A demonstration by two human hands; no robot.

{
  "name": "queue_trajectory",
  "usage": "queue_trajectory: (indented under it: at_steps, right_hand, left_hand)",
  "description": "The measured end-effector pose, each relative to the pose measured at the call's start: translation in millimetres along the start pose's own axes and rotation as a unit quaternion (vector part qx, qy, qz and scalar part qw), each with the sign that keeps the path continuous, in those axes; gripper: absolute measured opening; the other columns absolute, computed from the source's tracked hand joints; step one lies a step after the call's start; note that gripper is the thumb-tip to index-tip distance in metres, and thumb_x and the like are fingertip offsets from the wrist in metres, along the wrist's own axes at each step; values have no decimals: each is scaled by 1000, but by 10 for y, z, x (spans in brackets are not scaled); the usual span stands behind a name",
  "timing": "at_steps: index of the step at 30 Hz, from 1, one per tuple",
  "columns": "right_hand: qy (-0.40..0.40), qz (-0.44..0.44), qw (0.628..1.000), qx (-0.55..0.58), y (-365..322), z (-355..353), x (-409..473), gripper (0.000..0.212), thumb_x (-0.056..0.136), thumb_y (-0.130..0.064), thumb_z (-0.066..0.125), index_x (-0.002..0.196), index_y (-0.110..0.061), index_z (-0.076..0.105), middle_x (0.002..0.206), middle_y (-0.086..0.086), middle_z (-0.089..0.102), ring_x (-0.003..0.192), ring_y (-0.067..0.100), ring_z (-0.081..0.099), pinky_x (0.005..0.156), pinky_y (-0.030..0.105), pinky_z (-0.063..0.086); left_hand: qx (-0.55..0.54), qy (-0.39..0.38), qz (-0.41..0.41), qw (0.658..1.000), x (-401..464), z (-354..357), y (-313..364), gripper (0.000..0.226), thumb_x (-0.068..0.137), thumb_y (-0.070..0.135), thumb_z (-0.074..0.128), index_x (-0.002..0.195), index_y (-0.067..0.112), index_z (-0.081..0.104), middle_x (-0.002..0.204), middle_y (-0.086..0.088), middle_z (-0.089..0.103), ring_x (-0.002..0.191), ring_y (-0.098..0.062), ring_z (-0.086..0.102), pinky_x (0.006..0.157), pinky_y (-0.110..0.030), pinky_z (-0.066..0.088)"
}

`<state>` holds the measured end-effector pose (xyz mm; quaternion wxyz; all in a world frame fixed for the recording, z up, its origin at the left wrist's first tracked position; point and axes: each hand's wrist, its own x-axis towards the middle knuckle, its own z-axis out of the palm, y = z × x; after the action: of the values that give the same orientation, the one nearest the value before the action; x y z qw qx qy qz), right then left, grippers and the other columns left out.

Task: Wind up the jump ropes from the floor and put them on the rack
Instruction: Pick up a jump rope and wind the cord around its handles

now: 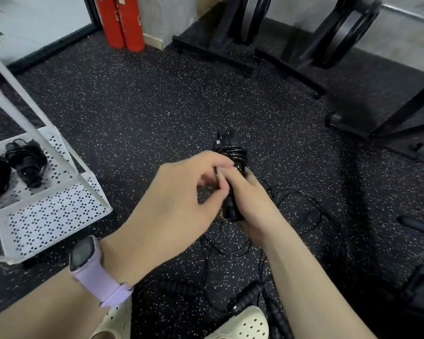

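Right at the bottom are two cream shoes [245, 324] on the speckled floor [145, 113]. Beside them lie the black handles of another jump rope [249, 296], not wound up yet. Its thin cord loops loosely over the floor under the arms.

A bit higher, both hands work on one rope bundle [230, 152]. The right hand [252, 206] has its grip closed around the two black handles, held together and pointing up. The left hand [181, 192], with a purple watch [88, 260] on its wrist, pinches the thin cord near the handles. Some cord is already wrapped in tight rings near the top. More cord [304, 209] trails down to the floor, so I think this rope is only partly wound.

On the left is the white rack [59, 209]. Two wound ropes [26, 162] already lie on its shelf with little holes.

So two ropes look done, one is in the middle, and at least one waits on the floor.
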<state>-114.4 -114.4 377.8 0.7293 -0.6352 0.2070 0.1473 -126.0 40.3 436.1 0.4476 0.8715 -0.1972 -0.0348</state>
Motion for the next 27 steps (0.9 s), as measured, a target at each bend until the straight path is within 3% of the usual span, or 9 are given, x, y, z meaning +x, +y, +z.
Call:
queue_trajectory:
  at_steps: [3, 6, 9, 12, 14, 18, 22, 25, 27]
  right_hand:
    - [-30, -8, 1000, -2, 55, 22, 18, 81, 74, -53, 76, 144, -20, 49, 107, -1, 77, 95, 13, 73, 81, 36, 54]
    - [-44, 2, 999, 4, 49, 26, 10, 78, 77, -52, 69, 145, -21, 49, 105, -4, 75, 97, 13, 70, 87, 40, 55]
    - [-66, -2, 997, 46, 23, -17, 12, 40, 84, -43, 59, 104, -7, 61, 80, 0, 61, 80, 23, 56, 70, 33, 45]
    - [-72, 19, 993, 88, -36, -24, -39, 22, 86, -29, 48, 69, -17, 52, 65, -2, 48, 65, 21, 44, 59, 30, 40]
    - [-101, 30, 991, 85, -46, -49, -51, 15, 82, -33, 56, 79, -19, 60, 73, 1, 55, 67, 20, 52, 65, 34, 43]
    - [-159, 36, 985, 62, -56, -111, -75, 37, 90, -22, 72, 122, -10, 58, 93, 7, 72, 76, 24, 73, 71, 39, 53]
    - [-144, 29, 988, 37, -56, -133, -67, 72, 72, -27, 87, 133, -7, 53, 110, 10, 74, 92, 26, 74, 69, 37, 60]
    - [-126, 25, 988, 82, -47, -100, -70, 68, 74, -16, 88, 132, -7, 54, 111, 11, 72, 89, 25, 74, 68, 37, 61]
    - [-138, 6, 985, 104, -52, -71, -92, 48, 80, -7, 84, 122, -8, 61, 102, 9, 73, 84, 25, 74, 67, 35, 61]
  left_hand:
    - [71, -67, 70, 993, -68, 82, 61, 37, 93, 25, 67, 125, 41, 57, 110, 25, 62, 104, 7, 56, 91, -13, 43]
    - [147, -88, 119, 978, -37, 122, 9, 42, 89, 26, 68, 124, 37, 49, 114, 26, 50, 107, 0, 48, 95, -17, 37]
    - [180, -111, 151, 966, -27, 131, 6, 49, 86, 25, 72, 122, 37, 40, 106, 27, 33, 98, 1, 40, 87, -16, 34]
    - [145, -91, 140, 975, -29, 108, 5, 49, 86, 23, 74, 115, 38, 37, 108, 23, 32, 96, -4, 50, 81, -21, 47]
    - [113, -64, 117, 985, -4, 50, -10, 50, 85, 25, 74, 110, 42, 33, 108, 24, 31, 98, -3, 52, 81, -21, 50]
    - [110, -59, 116, 985, -12, -37, -29, 50, 79, 32, 71, 110, 43, 33, 106, 24, 32, 97, -1, 50, 75, -18, 47]
    - [100, -59, 118, 986, -41, -47, -45, 48, 79, 30, 73, 112, 39, 39, 107, 24, 35, 94, -1, 52, 75, -17, 45]
    - [85, -43, 100, 990, -41, -53, -65, 51, 79, 25, 77, 110, 41, 39, 104, 24, 43, 95, 4, 50, 80, -9, 37]
    - [73, -34, 90, 993, -37, -49, -69, 52, 79, 22, 78, 108, 42, 39, 101, 23, 46, 92, 5, 51, 78, -9, 37]
